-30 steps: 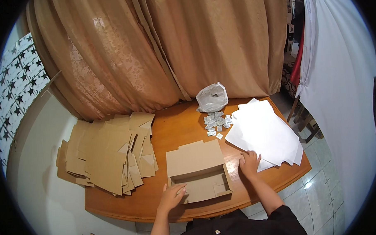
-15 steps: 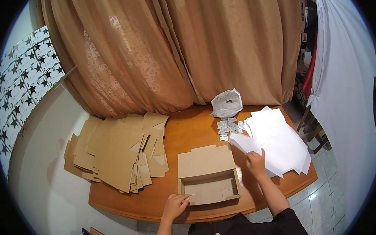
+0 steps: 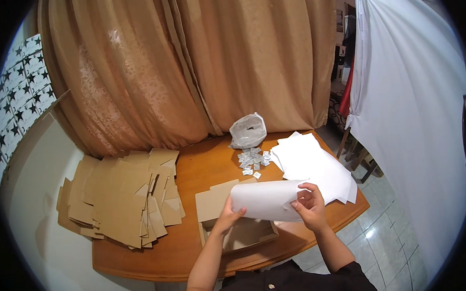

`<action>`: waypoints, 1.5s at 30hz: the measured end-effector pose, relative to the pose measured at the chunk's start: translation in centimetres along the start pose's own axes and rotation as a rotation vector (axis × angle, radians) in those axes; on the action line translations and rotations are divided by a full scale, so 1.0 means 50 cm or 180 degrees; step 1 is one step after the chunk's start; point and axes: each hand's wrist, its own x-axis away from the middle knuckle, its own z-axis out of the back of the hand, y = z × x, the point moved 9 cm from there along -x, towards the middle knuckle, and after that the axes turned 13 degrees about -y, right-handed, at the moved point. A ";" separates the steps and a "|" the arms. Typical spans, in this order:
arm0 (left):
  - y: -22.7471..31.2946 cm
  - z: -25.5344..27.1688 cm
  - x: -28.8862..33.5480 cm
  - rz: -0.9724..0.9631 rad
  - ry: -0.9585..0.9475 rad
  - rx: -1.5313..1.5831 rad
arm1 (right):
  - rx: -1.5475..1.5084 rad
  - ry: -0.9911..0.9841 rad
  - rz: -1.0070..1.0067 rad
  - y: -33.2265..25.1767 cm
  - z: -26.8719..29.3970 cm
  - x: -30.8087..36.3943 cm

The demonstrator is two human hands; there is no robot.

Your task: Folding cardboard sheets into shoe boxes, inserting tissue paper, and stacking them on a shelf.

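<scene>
Both of my hands hold one white paper sheet, which curves above an open brown cardboard box on the wooden table. My left hand grips the sheet's left edge. My right hand grips its right edge. The box's lid flap stands open behind the sheet. A stack of white paper sheets lies to the right of the box.
A pile of flat brown cardboard blanks covers the table's left side. Several small white sachets lie behind the box, near a crumpled clear plastic bag. Tan curtains hang behind the table; a white cloth hangs at the right.
My right hand took a sheet off the white stack and brought it over the box. My left hand left the box's front and took the sheet's left edge.
</scene>
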 end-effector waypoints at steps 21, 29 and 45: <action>0.314 0.091 0.177 -0.1000 0.0437 -0.0215 | -0.0433 0.0476 -0.0392 -0.061 -0.132 0.005; 0.054 0.246 0.146 -0.0082 0.0820 -0.0319 | -0.0089 0.0784 -0.1388 0.230 -0.118 0.144; 0.017 0.233 0.073 -0.0159 0.0307 -0.0723 | 0.0469 0.1175 -0.1292 0.274 -0.060 0.093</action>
